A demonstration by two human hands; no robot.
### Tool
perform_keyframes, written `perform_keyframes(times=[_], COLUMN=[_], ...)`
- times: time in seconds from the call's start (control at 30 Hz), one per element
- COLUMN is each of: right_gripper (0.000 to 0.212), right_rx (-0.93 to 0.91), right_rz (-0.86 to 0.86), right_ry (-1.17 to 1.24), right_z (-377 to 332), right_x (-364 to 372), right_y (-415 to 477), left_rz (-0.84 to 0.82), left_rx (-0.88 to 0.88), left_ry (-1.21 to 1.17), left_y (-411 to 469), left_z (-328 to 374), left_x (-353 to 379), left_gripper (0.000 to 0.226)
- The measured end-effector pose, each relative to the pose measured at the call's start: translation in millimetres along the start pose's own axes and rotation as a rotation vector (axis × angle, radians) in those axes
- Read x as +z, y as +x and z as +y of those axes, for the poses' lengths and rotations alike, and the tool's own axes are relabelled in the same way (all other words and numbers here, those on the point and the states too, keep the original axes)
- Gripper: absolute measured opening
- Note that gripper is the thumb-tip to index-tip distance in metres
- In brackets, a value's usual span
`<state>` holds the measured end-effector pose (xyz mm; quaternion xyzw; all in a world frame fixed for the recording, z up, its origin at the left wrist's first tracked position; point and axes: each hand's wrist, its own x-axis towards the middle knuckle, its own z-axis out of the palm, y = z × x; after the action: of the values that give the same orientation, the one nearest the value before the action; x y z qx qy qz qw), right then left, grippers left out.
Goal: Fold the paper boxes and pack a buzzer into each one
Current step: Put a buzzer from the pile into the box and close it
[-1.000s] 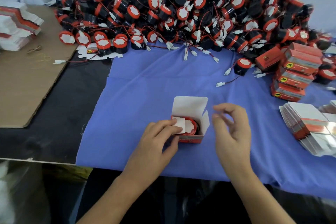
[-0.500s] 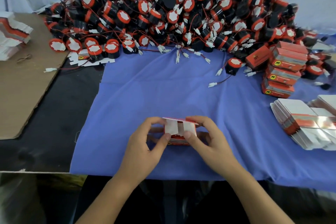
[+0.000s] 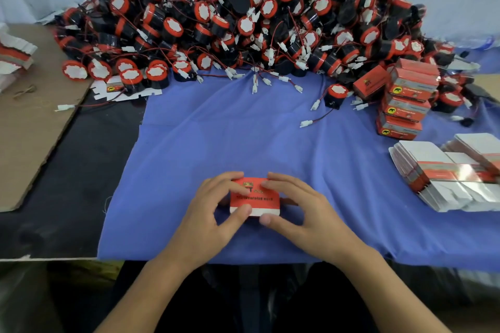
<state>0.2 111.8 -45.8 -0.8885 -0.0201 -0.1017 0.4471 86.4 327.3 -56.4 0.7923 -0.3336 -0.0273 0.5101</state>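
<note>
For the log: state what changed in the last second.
The box, standing open a second ago, now has its lid folded down. The right hand, free then, grips the box with the left hand. Buzzer pile, packed boxes and flat boxes stayed put.

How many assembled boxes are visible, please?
6: held box between left hand and right hand, stack of four at right, leaning box beside it; buzzers may hide more.

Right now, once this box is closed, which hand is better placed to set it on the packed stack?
Right, probably. Both hands hold the red box, but the packed stack stands at far right, on the side of the right hand; the left hand would have to cross.
</note>
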Motion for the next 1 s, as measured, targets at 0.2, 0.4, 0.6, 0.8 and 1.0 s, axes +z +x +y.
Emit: perform_keyframes(times=[0.2, 0.4, 0.6, 0.8, 1.0], right_gripper=[0.036, 0.033, 0.041, 0.041, 0.070], right_rx=[-0.054, -0.002, -0.068, -0.208, -0.272], right_rz=[0.070, 0.075, 0.067, 0.078, 0.186], right_ry=[-0.033, -0.124, -0.186, -0.311, -0.641], right_z=[-11, -12, -10, -3, -7], right_x=[-5, -9, 1, 9, 16], right_y=[7, 11, -2, -12, -20], left_rz=[-0.024, 0.054, 0.138, 0.154, 0.089], left_rx=[0.052, 0.096, 0.252, 0.325, 0.300], left_ry=[0.081, 0.149, 0.368, 0.612, 0.803], left_y=[10, 13, 3, -18, -26], left_z=[5, 10, 6, 6, 14], left_x=[-7, -7, -2, 4, 7], left_gripper=[0.026, 0.021, 0.030, 0.038, 0.058])
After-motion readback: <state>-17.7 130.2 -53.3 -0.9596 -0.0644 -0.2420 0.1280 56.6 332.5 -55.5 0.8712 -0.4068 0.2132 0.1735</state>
